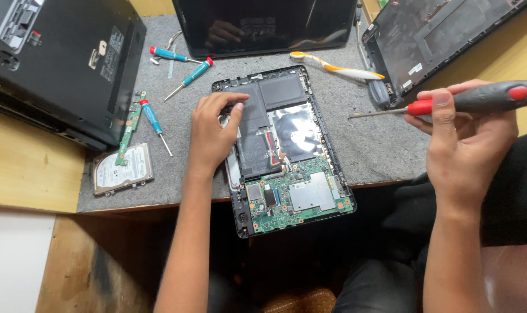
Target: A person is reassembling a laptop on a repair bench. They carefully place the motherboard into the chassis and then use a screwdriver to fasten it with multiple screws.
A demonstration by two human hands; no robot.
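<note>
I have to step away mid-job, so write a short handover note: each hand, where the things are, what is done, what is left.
Left hand: fingertips on the black battery area at the top left of the opened tablet, holding nothing.
Right hand: raised off to the right, gripping a red and grey screwdriver, tip pointing left, clear of the tablet.
Tablet: on the grey mat, hanging over the desk edge.
Done: back cover off, green circuit board exposed.
Left: battery and board both in place.
Spare: three small blue screwdrivers, a hard drive.
</note>
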